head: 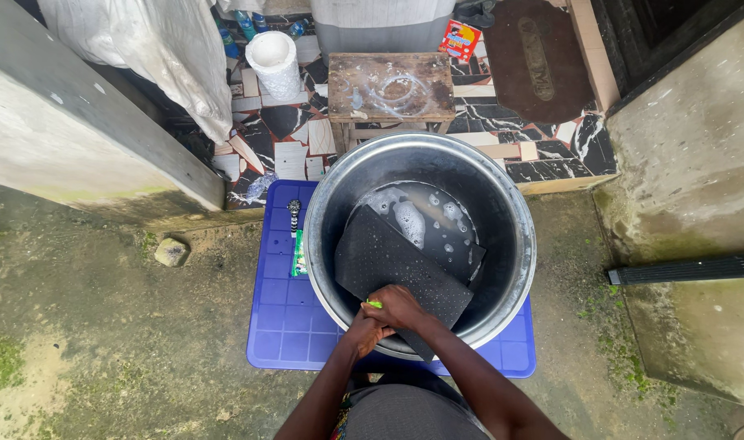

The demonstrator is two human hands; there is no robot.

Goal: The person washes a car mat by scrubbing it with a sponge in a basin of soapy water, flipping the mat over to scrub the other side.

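At the near rim of the basin [518, 244], the right hand [398, 307] has its fingers curled around something small and green [375, 305], perhaps a sponge, pressed onto the black mat [396, 265]. The left hand [362, 334] grips the mat's near edge. The mat leans in soapy water [437, 213]. The basin sits on a blue plastic tray [278, 314], a wooden stool [392, 85] just beyond.
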